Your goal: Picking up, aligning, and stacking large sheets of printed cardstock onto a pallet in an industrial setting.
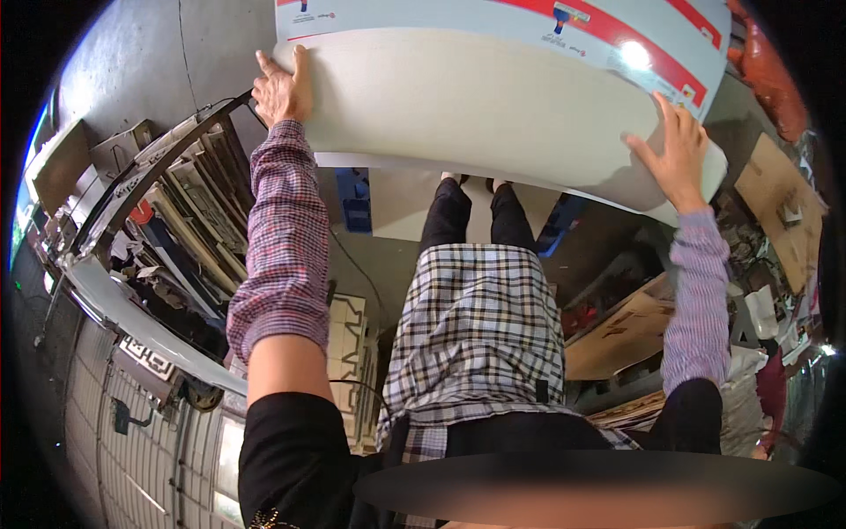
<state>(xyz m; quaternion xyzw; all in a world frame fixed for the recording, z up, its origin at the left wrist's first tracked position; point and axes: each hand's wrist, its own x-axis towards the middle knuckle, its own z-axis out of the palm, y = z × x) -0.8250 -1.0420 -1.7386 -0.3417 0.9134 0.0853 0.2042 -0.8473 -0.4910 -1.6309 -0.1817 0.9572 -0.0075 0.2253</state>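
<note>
"Spanning the upper view: one cream panel (493, 97), right corner rounded. Anything along its far side?"

"White-and-red printed sheeting (458, 16); its layers can't be counted from here."

"And the hands?"

"Two. Left hand (284, 93) at the panel's left edge, thumb apart from the fingers; can't tell whether it grips. Right hand (674, 150) spread wide over the right end, fingertips by the sheeting's lower margin."

"Room to move?"

"A gap between the panel's near edge and the checked garment (476, 326); two dark trouser legs (447, 216) show there. Left is tighter: a row of leaning boards (203, 198) beside the forearm, packed too close to count."

"Other counts?"

"Two blue parts (354, 203) below the near edge, either side of the legs. Brown cardboard pieces (775, 212) at right: at least two."
</note>
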